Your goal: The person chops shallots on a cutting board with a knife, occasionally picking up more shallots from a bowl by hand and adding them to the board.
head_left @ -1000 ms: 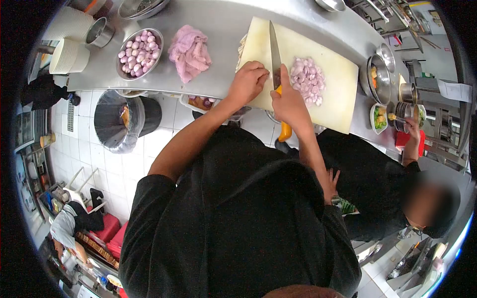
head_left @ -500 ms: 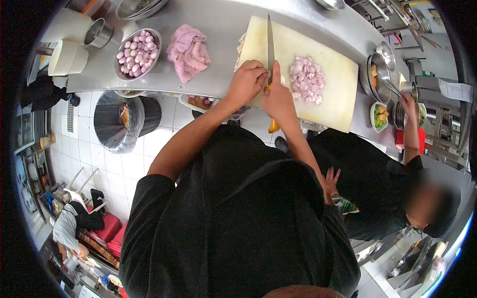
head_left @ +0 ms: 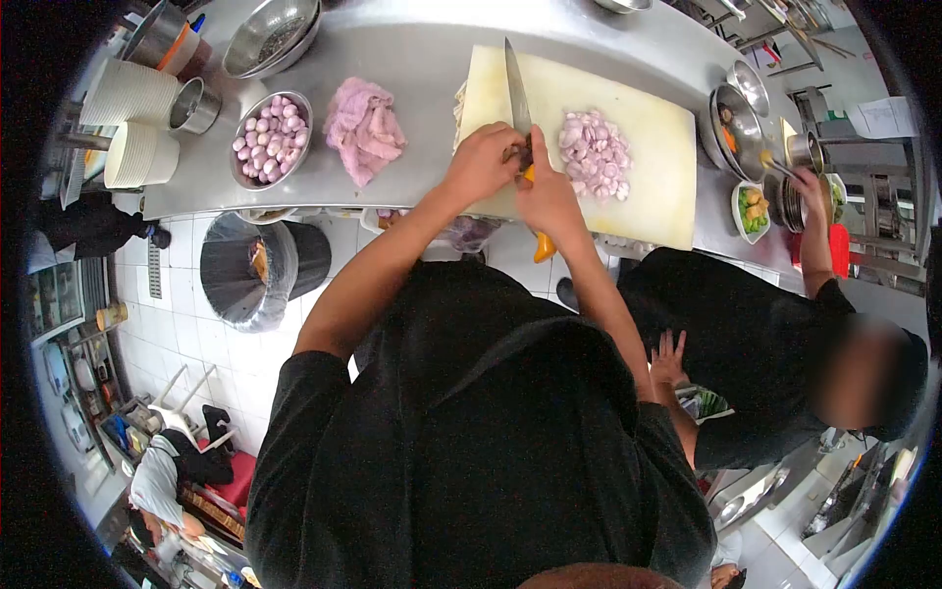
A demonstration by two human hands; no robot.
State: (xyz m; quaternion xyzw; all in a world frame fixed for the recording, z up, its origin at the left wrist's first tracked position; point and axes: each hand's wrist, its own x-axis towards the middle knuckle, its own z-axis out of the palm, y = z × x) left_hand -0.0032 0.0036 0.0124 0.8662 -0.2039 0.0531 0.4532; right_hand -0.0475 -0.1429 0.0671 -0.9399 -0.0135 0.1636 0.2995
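Note:
My right hand (head_left: pixel 549 201) grips a knife (head_left: pixel 516 88) by its yellow-orange handle, index finger stretched along the blade near the heel. The blade points away from me over a white cutting board (head_left: pixel 648 196). Close against the heel of the blade is my left hand (head_left: pixel 486 162), its fingers pinched together. Whatever they hold is small, dark and mostly hidden. On the board, right of the knife, lies a pile of peeled, cut shallots (head_left: pixel 595 155).
Left on the steel counter (head_left: pixel 422 59) are a pink cloth (head_left: pixel 363 128) and a bowl of whole peeled shallots (head_left: pixel 270 140). A lined bin (head_left: pixel 240 280) stands below. At right, a co-worker's hand (head_left: pixel 811 188) works over a metal bowl (head_left: pixel 738 128) near a dish of food (head_left: pixel 752 212).
The view has shifted slightly. The knife tip leans further left, and my hands remain together at the blade's heel. The co-worker's utensil has moved at the bowl.

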